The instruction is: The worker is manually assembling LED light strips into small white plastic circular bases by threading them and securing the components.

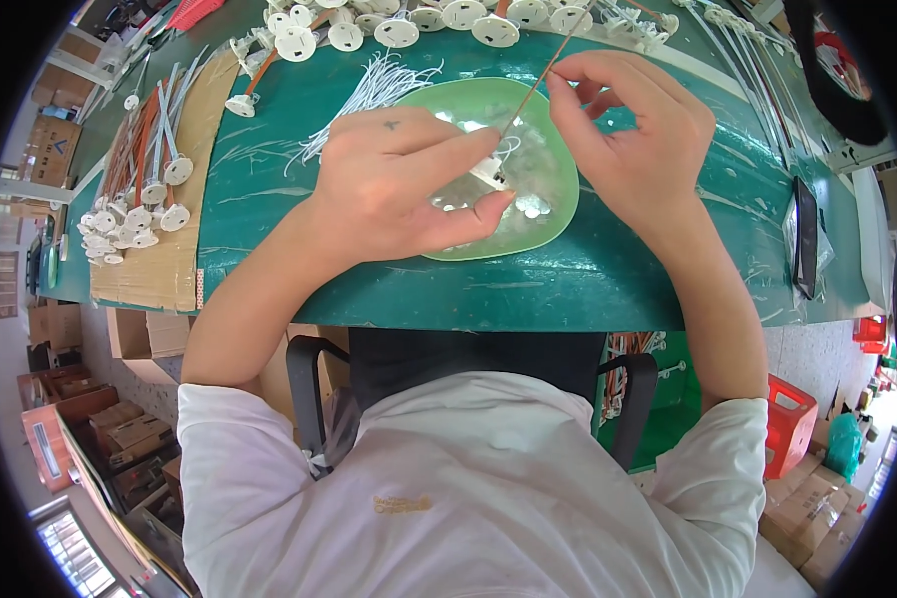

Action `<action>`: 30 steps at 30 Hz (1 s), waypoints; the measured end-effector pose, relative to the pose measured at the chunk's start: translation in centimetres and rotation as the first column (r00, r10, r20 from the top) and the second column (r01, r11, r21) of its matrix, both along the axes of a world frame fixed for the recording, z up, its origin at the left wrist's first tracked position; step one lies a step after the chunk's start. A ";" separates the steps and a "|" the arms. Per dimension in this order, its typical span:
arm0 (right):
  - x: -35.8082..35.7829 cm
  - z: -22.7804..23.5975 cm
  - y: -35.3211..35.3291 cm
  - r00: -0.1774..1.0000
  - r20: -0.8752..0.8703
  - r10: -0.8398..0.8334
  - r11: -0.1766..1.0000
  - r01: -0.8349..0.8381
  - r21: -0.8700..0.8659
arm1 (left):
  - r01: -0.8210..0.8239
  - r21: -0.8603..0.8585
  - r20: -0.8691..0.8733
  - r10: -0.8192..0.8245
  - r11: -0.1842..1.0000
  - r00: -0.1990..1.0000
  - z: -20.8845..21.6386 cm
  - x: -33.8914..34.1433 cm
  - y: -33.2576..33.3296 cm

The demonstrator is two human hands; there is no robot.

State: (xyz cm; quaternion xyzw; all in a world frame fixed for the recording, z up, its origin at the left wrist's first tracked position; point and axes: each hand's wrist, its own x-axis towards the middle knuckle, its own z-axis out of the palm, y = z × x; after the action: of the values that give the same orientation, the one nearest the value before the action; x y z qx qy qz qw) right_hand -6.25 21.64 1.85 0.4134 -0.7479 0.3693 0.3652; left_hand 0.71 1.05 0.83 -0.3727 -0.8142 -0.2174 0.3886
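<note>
Over a light green oval tray (566, 199), my left hand (394, 179) is closed round a small white plastic part (490, 173) with a dark spot and a thin white cord loop beside it. My fingers hide much of this part. Higher and to the right, my right hand (643, 125) pinches a thin brown stick (534, 90) between thumb and forefinger. The stick slants from my left fingertips up past my right hand. Small shiny clear pieces (533, 206) lie in the tray below. A bundle of white cords (374, 90) rests behind my left hand.
Many white round-based parts (399, 32) line the table's far edge. More, on brown and white stems (154, 189), lie on cardboard (201, 149) at left. A black flat object (805, 237) sits at the right edge. Chair armrests (314, 384) and a red crate (789, 424) are below.
</note>
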 end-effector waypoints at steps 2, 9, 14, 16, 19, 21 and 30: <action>0.2 0.1 0.0 1.000 0.008 -0.003 1.000 0.003 0.000 | 0.016 -0.009 -0.007 -0.016 1.000 1.000 -0.1 0.0 0.0; 0.4 0.0 0.1 1.000 0.001 -0.018 1.000 0.018 -0.014 | 0.005 -0.026 -0.020 -0.006 1.000 1.000 0.0 0.2 0.2; 0.5 0.0 -0.1 1.000 -0.012 0.003 1.000 -0.003 -0.008 | -0.011 -0.006 -0.019 0.011 1.000 1.000 0.1 0.3 0.2; 0.4 -0.1 -0.1 1.000 -0.012 0.005 1.000 -0.005 -0.011 | -0.015 -0.002 -0.004 0.015 1.000 1.000 0.2 0.3 0.2; 0.4 0.0 0.1 1.000 -0.001 -0.002 1.000 0.002 -0.010 | -0.024 0.014 0.038 0.023 1.000 0.999 0.4 0.3 0.1; 0.4 0.1 0.1 1.000 0.009 -0.009 1.000 0.010 -0.007 | -0.030 0.024 0.062 0.029 0.999 0.998 0.4 0.3 0.1; 0.3 0.2 0.3 0.999 -0.033 -0.028 1.000 0.027 -0.012 | 0.012 0.289 0.324 -0.109 0.957 0.940 0.3 0.0 0.0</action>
State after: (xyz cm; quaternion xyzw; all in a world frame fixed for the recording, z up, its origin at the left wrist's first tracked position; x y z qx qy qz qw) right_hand -6.00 21.94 2.01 0.4071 -0.7453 0.3614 0.3850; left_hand 0.68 1.07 1.15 -0.2958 -0.8171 -0.4038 0.2862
